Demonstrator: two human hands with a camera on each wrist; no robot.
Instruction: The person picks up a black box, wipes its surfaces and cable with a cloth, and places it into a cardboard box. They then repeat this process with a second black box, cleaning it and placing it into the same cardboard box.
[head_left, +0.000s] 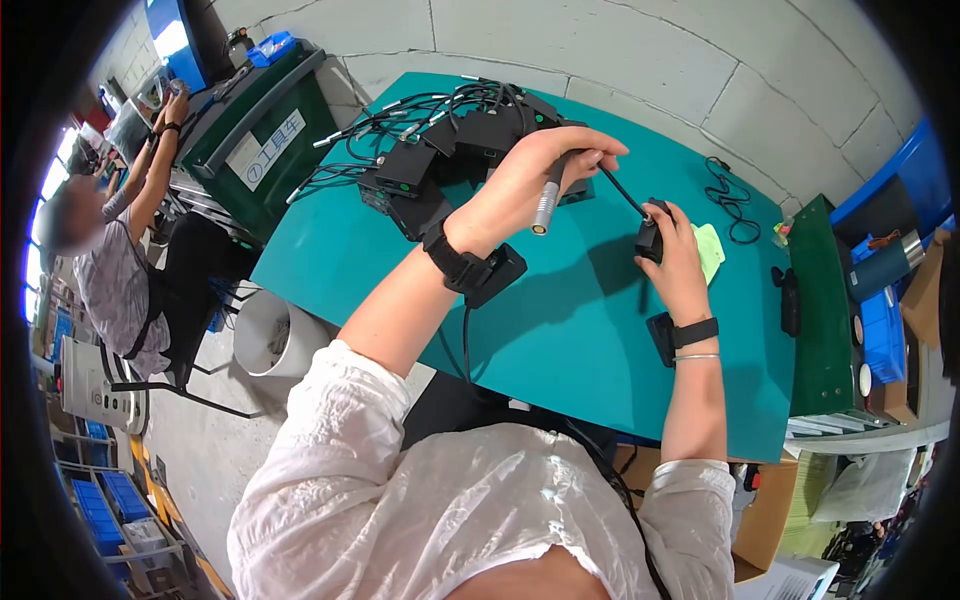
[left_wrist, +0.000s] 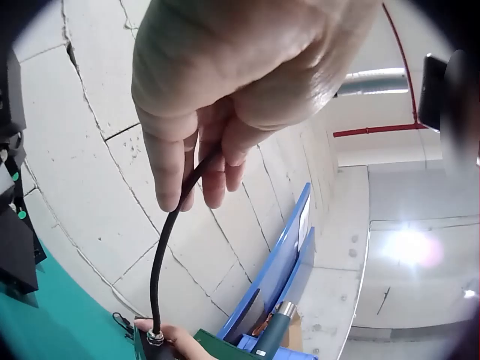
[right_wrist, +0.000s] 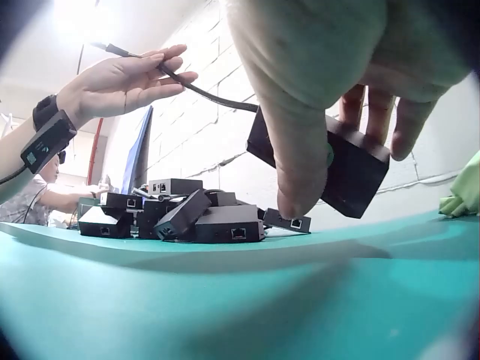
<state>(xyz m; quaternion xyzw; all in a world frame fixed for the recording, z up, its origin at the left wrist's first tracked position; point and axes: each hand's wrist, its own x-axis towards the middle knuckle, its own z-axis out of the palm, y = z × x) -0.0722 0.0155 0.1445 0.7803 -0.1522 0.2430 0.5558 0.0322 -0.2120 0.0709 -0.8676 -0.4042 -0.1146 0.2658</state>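
My right hand point(head_left: 682, 268) grips a small black box point(right_wrist: 354, 174) and holds it above the teal table point(head_left: 600, 345), thumb on one face and fingers behind. From a metal socket on the box runs a black cable point(left_wrist: 159, 259) up to my left hand point(head_left: 525, 185). There the cable is pinched between thumb and fingers, and its end with a silver metal plug point(head_left: 545, 208) hangs out on the near side of the palm. Left of the hands, a pile of similar black boxes point(head_left: 405, 165) lies with several plug-ended cables point(head_left: 400, 108).
A yellow-green cloth point(head_left: 709, 252) lies beyond the right hand, near a thin coiled cord point(head_left: 738, 205). Green cabinets point(head_left: 250, 130) flank the table. A white bin point(head_left: 258, 350) stands at left, where another person point(head_left: 110, 260) sits. Behind the table rises a block wall point(head_left: 650, 45).
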